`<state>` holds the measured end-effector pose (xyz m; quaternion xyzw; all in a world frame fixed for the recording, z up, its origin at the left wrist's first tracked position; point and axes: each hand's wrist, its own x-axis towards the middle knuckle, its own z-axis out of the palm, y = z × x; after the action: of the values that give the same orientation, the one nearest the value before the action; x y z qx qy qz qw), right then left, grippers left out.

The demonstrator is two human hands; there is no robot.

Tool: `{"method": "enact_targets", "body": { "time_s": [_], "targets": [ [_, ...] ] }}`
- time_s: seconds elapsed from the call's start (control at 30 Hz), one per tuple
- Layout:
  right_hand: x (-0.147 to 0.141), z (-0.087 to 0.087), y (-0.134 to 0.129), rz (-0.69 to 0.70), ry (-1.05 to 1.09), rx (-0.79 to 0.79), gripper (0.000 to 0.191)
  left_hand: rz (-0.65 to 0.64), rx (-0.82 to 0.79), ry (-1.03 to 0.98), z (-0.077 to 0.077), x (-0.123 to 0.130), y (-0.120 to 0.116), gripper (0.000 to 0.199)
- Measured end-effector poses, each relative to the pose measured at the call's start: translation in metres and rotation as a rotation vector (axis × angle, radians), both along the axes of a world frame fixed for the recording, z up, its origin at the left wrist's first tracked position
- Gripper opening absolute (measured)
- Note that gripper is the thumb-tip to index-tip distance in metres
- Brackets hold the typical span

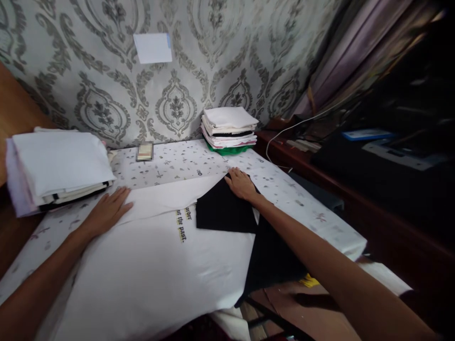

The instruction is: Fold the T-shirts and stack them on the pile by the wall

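A white shirt [152, 265] with dark lettering and black sleeves lies spread on a patterned white cloth. Its far edge is folded over toward the middle, and one black sleeve [222, 208] lies across the white body. My left hand [111, 208] rests flat at the shirt's left end, fingers stretched out. At the far right, my right hand [241, 183] lies palm down on the black sleeve near the fold, its fingers extended. The other black sleeve [273, 255] spreads below my right forearm, which partly covers it.
Folded clothes form one stack [60, 163] at the left and another [229, 128] by the wall. A small blurred box [145, 151] stands between them. At right, a white cable [302, 122] crosses a dark red wooden surface [355, 213].
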<state>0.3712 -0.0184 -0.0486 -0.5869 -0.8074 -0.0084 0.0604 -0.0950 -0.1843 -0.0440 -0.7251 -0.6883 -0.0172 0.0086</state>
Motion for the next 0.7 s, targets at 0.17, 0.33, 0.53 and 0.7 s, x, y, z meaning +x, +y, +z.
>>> {"method": "enact_targets", "body": {
  "time_s": [0.17,0.33,0.53,0.7],
  "targets": [
    [0.0,-0.004,0.003,-0.002,0.039,0.041,0.058,0.037,-0.005,0.031,0.017,0.001,-0.013,0.067],
    [-0.02,0.008,-0.027,0.177,0.163,0.235,0.048,-0.115,0.1,-0.004,0.026,0.037,-0.031,0.059],
    [-0.065,0.017,-0.093,0.624,0.332,0.074,0.038,-0.322,0.134,0.039,0.035,0.061,-0.045,0.039],
    [-0.07,0.006,-0.104,0.625,0.401,0.073,0.036,-0.21,0.078,0.224,0.048,0.03,-0.061,0.035]
  ]
}}
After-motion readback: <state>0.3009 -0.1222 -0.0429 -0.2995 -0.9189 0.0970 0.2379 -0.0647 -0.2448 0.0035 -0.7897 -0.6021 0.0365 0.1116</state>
